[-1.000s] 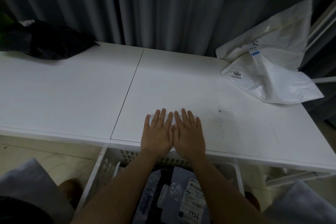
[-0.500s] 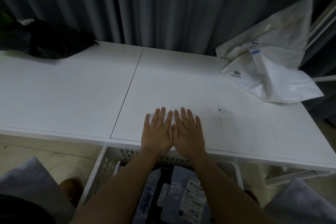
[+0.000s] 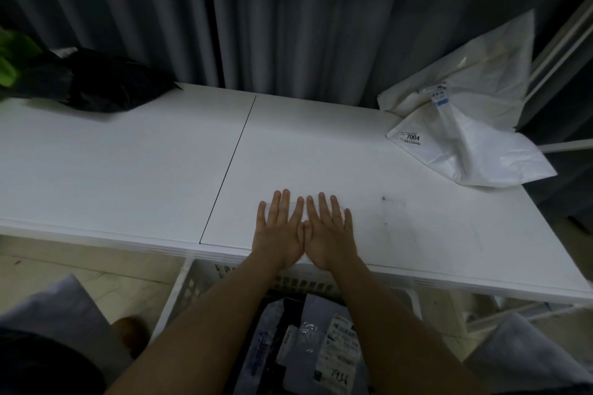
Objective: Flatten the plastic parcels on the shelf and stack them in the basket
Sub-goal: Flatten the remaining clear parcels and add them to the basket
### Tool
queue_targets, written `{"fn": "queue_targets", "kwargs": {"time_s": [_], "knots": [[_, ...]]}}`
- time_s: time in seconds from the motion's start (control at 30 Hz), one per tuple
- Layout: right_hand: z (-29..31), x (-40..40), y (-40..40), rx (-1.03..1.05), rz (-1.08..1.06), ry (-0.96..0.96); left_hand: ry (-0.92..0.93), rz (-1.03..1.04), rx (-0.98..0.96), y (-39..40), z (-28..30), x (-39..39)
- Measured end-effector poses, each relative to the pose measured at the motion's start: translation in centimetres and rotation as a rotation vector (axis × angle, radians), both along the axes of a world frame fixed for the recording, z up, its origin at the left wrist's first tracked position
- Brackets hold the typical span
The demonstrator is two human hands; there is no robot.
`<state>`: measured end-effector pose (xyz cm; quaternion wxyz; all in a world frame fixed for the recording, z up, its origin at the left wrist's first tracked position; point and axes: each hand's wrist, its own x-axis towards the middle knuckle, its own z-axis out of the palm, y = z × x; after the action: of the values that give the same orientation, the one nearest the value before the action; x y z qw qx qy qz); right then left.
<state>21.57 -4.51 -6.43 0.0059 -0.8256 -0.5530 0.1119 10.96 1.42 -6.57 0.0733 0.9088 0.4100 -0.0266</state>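
**Q:** What is being flattened, and where is it?

**A:** A small clear plastic parcel [image 3: 303,213] is pressed flat low in the centre of the frame, on the near edge of the white shelf [image 3: 321,144]. It is almost wholly covered; only a faint transparent border is made out around the fingertips. The left hand [image 3: 279,236] and right hand [image 3: 330,239] are laid side by side on it, thumbs touching. Each grip is spread, fingers straight, palms down; nothing is pinched.

**Q:** How much is judged done?

**A:** Several flattened parcels [image 3: 324,343], one marked 7936, are seen stacked in the white basket [image 3: 179,298] at the bottom centre, directly below the shelf edge. A fair part of the work is taken to be finished. The parcel under the palms is not yet lifted into the basket.

**Q:** And what is left?

**A:** Two white parcels [image 3: 465,138], crumpled and overlapping, one labelled 7004, are left at the right of the frame. A black bag [image 3: 109,83] is seen at the upper left, with something green [image 3: 9,64] beside it; whether these are parcels cannot be told. At least three pieces are judged still to be flattened and stacked.
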Motion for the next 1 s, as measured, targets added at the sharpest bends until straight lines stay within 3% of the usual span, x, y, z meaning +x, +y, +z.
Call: {"fn": "queue_targets", "kwargs": {"time_s": [0.2, 0.3, 0.4, 0.47, 0.53, 0.67, 0.77, 0.87, 1.0], "knots": [[0.0, -1.0, -2.9, 0.253, -0.211, 0.071, -0.08, 0.28, 0.0, -1.9, 1.0, -1.6], [-0.1, -1.2, -4.9, 0.257, -0.358, 0.101, -0.123, 0.25, 0.022, -2.5, 1.4, -2.9], [0.4, -1.9, -6.9, 0.293, -0.317, 0.147, -0.195, 0.226, -0.062, -3.4, 2.3, -3.6], [0.7, -2.6, -8.0, 0.382, -0.278, 0.253, -0.325, 0.221, -0.147, -4.5, 2.9, -3.9], [1.2, -3.5, -9.2, 0.602, -0.305, 0.425, -0.51, 0.187, -0.258, -5.8, 3.4, -4.5], [1.4, -4.8, -12.9, 0.853, -0.57, 0.896, -0.766, 0.265, -0.523, -8.3, 4.6, -6.0], [0.2, -4.8, -15.7, 0.757, -0.665, 1.118, -0.881, 0.32, -0.672, -9.6, 4.9, -7.1], [-0.4, -5.1, -17.7, 0.66, -0.723, 1.139, -0.91, 0.371, -0.756, -10.6, 4.4, -8.3], [-1.1, -5.0, -19.8, 0.699, -0.826, 1.059, -0.786, 0.419, -0.804, -12.3, 1.9, -8.8]]}}
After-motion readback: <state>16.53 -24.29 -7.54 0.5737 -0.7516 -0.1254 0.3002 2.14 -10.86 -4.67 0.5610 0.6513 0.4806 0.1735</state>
